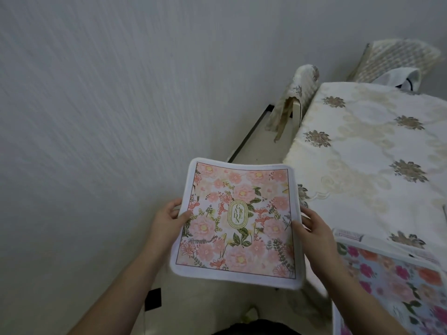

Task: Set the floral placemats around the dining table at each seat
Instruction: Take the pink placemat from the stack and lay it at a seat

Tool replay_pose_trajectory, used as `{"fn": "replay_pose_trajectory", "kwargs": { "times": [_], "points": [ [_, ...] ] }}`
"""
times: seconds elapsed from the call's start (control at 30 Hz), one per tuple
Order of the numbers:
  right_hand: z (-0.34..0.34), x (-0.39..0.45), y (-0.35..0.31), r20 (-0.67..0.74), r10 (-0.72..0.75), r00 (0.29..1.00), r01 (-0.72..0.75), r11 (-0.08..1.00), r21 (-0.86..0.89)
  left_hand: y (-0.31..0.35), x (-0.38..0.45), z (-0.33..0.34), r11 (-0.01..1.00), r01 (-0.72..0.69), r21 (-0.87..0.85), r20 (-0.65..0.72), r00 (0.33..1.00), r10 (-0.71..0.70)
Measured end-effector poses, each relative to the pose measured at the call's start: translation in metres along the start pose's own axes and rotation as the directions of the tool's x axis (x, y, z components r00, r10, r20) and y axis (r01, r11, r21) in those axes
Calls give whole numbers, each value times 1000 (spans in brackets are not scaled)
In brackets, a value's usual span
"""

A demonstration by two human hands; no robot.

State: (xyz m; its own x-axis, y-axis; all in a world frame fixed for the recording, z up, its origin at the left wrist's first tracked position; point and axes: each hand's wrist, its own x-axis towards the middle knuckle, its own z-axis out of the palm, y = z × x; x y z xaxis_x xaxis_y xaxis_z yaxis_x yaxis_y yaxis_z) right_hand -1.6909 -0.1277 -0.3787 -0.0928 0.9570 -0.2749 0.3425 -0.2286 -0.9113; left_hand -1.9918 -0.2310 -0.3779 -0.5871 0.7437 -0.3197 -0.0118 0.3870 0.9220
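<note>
Hands pinch pink mat (238, 220) by side edges: left hand (167, 220), right hand (314, 232); second mat (391, 274) lies on table (362, 151).

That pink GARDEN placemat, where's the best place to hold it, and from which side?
By its two opposite side edges, near the middle, one hand from each side. The pink floral placemat is thin, square and floppy, and its corners already curl, so a single-edge grip would likely let it droop. The left hand and right hand pinch it that way now, thumbs on top, keeping it fairly flat beside the dining table.
</note>
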Motion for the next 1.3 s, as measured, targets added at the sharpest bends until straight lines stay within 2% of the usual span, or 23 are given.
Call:
{"fn": "replay_pose_trajectory", "kwargs": {
  "times": [0.17, 0.47, 0.7, 1.07, 1.2, 1.3],
  "points": [
    [-4, 48, -9, -24, 17, 1000, -16, 1000, 20, 27, 39, 30, 1000, -4, -17, 12, 1000, 4],
    [-4, 99, -19, -98, 83, 992, -77, 995, 65, 58, 113, 58, 998, -15, 65, 61, 998, 11],
    [24, 123, -23, -191, 170, 967, -152, 983, 104, 62, 188, 68, 995, -30, 96, 184, 983, 12],
    [100, 156, -54, -420, 303, 856, -196, 940, 278, 92, 321, 71, 965, -160, 206, 431, 900, 57],
    [110, 161, -58, -471, 358, 806, -194, 912, 362, 103, 352, 86, 959, -178, 221, 512, 858, 41],
    [105, 162, -54, -514, 393, 763, -191, 896, 401, 111, 362, 109, 937, -247, 245, 576, 815, 64]
  ]
}}
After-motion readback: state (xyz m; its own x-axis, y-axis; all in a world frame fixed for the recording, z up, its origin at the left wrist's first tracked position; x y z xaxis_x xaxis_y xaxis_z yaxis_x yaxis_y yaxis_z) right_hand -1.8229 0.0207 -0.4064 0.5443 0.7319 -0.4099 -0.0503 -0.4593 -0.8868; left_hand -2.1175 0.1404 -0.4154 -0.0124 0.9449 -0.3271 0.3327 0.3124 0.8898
